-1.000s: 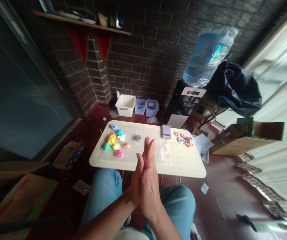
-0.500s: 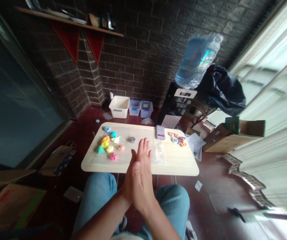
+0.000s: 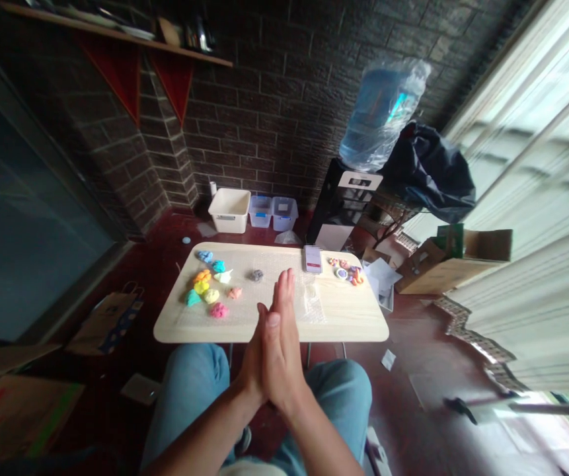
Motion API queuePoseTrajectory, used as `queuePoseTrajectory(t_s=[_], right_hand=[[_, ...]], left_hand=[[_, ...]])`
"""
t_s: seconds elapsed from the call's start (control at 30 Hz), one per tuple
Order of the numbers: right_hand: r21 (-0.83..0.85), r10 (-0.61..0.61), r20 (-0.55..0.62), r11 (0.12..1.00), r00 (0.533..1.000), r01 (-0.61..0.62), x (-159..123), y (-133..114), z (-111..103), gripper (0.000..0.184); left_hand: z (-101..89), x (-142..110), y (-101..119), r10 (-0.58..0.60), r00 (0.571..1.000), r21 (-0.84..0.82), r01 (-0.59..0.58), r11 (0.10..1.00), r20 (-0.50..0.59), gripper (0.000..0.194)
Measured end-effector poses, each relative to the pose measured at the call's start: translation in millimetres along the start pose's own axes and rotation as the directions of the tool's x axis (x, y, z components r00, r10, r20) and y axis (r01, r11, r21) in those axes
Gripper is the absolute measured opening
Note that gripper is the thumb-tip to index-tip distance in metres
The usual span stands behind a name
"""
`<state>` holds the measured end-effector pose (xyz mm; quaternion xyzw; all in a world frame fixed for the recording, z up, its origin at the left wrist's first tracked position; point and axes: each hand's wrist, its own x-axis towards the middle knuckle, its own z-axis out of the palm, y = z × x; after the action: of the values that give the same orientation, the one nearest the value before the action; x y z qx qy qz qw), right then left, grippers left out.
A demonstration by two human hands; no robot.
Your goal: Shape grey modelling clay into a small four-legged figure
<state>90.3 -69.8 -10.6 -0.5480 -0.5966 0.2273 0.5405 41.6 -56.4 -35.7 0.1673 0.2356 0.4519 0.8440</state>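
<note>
My left hand [image 3: 256, 357] and my right hand [image 3: 287, 344] are pressed palm to palm above my lap, fingers straight and pointing at the table. Whatever lies between the palms is hidden. Just beyond the fingertips stands a low, light wooden table [image 3: 353, 324]. On its left part lie several small coloured clay lumps [image 3: 209, 287], with a grey lump [image 3: 257, 275] near the middle. A phone [image 3: 312, 258] lies at the far edge, small coloured figures [image 3: 346, 272] sit to its right, and a clear plastic sheet [image 3: 314, 301] is close to my fingertips.
My knees in blue jeans [image 3: 189, 390] are under the table's near edge. Behind the table are a white tub [image 3: 229, 210] and two clear boxes [image 3: 271, 211] against a brick wall. A water bottle [image 3: 380, 112], cardboard boxes [image 3: 457, 261] and a paper bag [image 3: 108, 314] stand around.
My palms have slid against each other, the right fingertips now reaching further forward than the left. The view has shifted, so the table sits a little left and higher.
</note>
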Motion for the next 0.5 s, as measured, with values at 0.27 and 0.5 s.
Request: queuePoseTrajectory(t_s=[0.27,0.5], right_hand=[[0.001,0.022,0.066,1.000,0.998,-0.022,-13.4,2.9,5.2,0.058],[-0.156,-0.082,0.039,0.984,0.996,0.087,0.1,-6.7,-4.9,0.057]], left_hand=[[22.6,-9.6,19.9,0.106,0.994,-0.169,-0.105,0.980,0.001,0.063],[20.5,-13.7,7.3,0.144,0.986,-0.141,-0.131,0.981,0.083,0.057]])
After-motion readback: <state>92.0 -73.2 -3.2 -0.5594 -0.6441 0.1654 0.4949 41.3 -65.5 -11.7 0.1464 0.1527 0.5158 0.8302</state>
